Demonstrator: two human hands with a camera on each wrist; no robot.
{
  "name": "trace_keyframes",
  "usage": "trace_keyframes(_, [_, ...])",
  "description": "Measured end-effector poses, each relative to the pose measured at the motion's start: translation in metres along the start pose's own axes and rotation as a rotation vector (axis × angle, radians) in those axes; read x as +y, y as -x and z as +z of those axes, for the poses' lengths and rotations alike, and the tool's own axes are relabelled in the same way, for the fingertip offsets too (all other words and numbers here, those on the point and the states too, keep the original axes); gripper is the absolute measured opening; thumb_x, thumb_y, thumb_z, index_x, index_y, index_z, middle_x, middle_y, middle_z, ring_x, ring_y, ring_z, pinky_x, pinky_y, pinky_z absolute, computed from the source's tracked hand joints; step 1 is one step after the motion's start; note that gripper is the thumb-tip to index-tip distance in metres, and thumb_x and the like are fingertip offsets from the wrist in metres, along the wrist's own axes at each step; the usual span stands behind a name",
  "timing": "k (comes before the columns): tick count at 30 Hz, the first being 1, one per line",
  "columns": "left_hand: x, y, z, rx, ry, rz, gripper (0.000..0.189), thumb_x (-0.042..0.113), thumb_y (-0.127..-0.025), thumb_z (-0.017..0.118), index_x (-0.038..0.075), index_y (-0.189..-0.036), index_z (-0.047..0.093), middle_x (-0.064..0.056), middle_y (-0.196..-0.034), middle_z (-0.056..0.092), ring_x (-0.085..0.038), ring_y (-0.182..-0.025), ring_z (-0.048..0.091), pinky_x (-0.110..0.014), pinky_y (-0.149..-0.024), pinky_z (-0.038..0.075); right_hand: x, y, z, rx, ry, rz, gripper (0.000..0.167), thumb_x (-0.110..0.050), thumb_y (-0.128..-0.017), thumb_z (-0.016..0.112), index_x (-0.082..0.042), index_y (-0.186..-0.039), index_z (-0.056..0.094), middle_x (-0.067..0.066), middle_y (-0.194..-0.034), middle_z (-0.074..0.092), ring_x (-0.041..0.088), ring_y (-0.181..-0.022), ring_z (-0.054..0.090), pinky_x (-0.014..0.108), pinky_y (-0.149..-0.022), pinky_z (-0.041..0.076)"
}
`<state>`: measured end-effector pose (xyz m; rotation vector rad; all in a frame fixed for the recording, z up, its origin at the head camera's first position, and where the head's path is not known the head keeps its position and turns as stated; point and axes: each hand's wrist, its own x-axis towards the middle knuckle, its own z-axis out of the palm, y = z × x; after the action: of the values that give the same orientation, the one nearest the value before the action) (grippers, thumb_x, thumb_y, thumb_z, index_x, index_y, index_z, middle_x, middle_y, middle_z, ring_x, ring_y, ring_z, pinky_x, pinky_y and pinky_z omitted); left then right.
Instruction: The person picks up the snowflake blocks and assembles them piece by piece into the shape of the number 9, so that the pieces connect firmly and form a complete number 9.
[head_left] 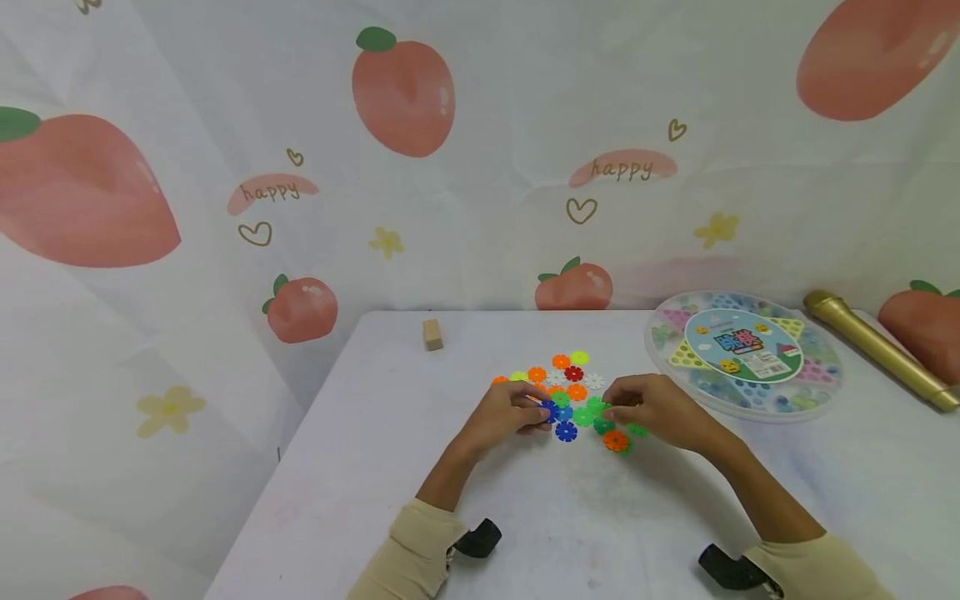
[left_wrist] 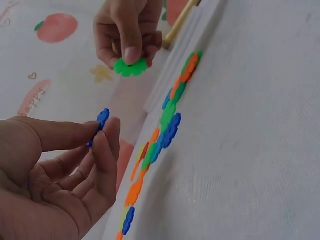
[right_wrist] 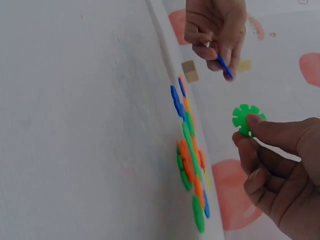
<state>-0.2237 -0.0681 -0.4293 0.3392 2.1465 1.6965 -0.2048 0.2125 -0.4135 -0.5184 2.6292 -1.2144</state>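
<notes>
Thumb and fingertips of my left hand [head_left: 498,419] pinch a blue notched plastic snowflake disc [left_wrist: 103,118], held above the table. Opposite it, my right hand [head_left: 660,410] holds a green snowflake disc [right_wrist: 242,119] between thumb and forefinger. The two discs are apart, with a gap between the hands. Below and behind them, several loose snowflake discs lie scattered flat on the white table, among them a blue disc [head_left: 566,431], an orange disc [head_left: 616,441], a dark red disc [head_left: 573,373] and a yellow disc [head_left: 580,357]. Some discs overlap, and the hands partly hide others.
A small wooden block [head_left: 432,334] sits near the table's back left. At the back right lies a round, clear-lidded game box [head_left: 742,398] with a colourful label, and beside it a gold microphone [head_left: 877,350]. A fruit-print cloth [head_left: 480,233] hangs behind the table.
</notes>
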Motion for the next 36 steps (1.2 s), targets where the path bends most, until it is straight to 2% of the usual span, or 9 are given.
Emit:
trace_keyframes(3, [0.004,0.002,0.005,-0.011,0.056,-0.005,0.022,0.008,-0.099,0.075,0.0,-0.12,0.075,-0.012,-0.098,0.077,-0.034,-0.094,0.08,-0.033,-0.083,0.065,-0.005,0.0,0.004,0.009,-0.036,-0.006,0.016,-0.017,-0.099,0.076,-0.005,-0.11,0.077,0.004,-0.101,0.078,0.02,-0.095,0.073,0.026,-0.083,0.062])
trace_keyframes(7, [0.008,0.003,0.013,-0.004,0.079,0.014,0.022,0.009,-0.1,0.073,0.0,-0.12,0.076,-0.01,-0.102,0.075,-0.027,-0.093,0.08,-0.032,-0.084,0.064,-0.011,0.002,0.008,0.033,-0.071,-0.012,0.016,-0.018,-0.099,0.076,-0.006,-0.11,0.076,0.004,-0.101,0.078,0.022,-0.096,0.075,0.03,-0.084,0.064])
trace_keyframes(12, [0.014,0.004,0.018,-0.01,0.11,0.031,0.022,0.009,-0.1,0.073,-0.001,-0.12,0.077,-0.01,-0.105,0.077,-0.026,-0.094,0.08,-0.031,-0.085,0.064,-0.016,0.005,0.009,0.051,-0.096,-0.001,0.016,-0.02,-0.099,0.076,-0.008,-0.11,0.077,0.005,-0.099,0.078,0.02,-0.093,0.074,0.034,-0.084,0.065])
trace_keyframes(18, [0.015,0.005,0.021,-0.002,0.121,0.019,0.021,0.01,-0.1,0.075,0.001,-0.118,0.079,-0.009,-0.102,0.079,-0.024,-0.091,0.081,-0.031,-0.084,0.064,-0.018,0.007,0.009,0.063,-0.11,-0.046,0.014,-0.019,-0.1,0.075,-0.009,-0.109,0.077,0.006,-0.1,0.078,0.019,-0.093,0.074,0.026,-0.083,0.062])
trace_keyframes(23, [0.017,0.007,0.023,-0.004,0.144,0.038,0.021,0.008,-0.1,0.073,-0.001,-0.119,0.079,-0.012,-0.103,0.079,-0.026,-0.091,0.081,-0.029,-0.082,0.064,-0.021,0.008,0.01,0.085,-0.113,-0.058,0.012,-0.017,-0.1,0.075,-0.009,-0.108,0.078,0.007,-0.099,0.079,0.018,-0.091,0.075,0.021,-0.08,0.06])
trace_keyframes(26, [0.017,0.008,0.024,0.01,0.164,0.032,0.021,0.007,-0.1,0.073,-0.001,-0.118,0.079,-0.013,-0.103,0.079,-0.027,-0.091,0.081,-0.028,-0.081,0.063,-0.022,0.009,0.011,0.107,-0.108,-0.064,0.012,-0.017,-0.099,0.076,-0.009,-0.107,0.079,0.006,-0.097,0.079,0.018,-0.09,0.076,0.022,-0.079,0.061])
trace_keyframes(32, [0.018,0.009,0.028,0.046,0.234,-0.029,0.019,0.008,-0.098,0.075,-0.002,-0.113,0.08,-0.015,-0.099,0.08,-0.027,-0.088,0.081,-0.025,-0.077,0.063,-0.022,0.011,0.015,0.146,-0.095,-0.07,0.01,-0.017,-0.097,0.079,-0.011,-0.104,0.081,0.002,-0.095,0.081,0.017,-0.088,0.077,0.024,-0.079,0.063])
trace_keyframes(36, [0.019,0.009,0.029,0.053,0.275,-0.059,0.018,0.007,-0.097,0.076,-0.004,-0.111,0.08,-0.016,-0.098,0.08,-0.027,-0.087,0.082,-0.023,-0.075,0.062,-0.02,0.012,0.017,0.167,-0.098,-0.093,0.007,-0.012,-0.095,0.079,-0.011,-0.101,0.082,-0.001,-0.095,0.081,0.022,-0.089,0.079,0.024,-0.078,0.063])
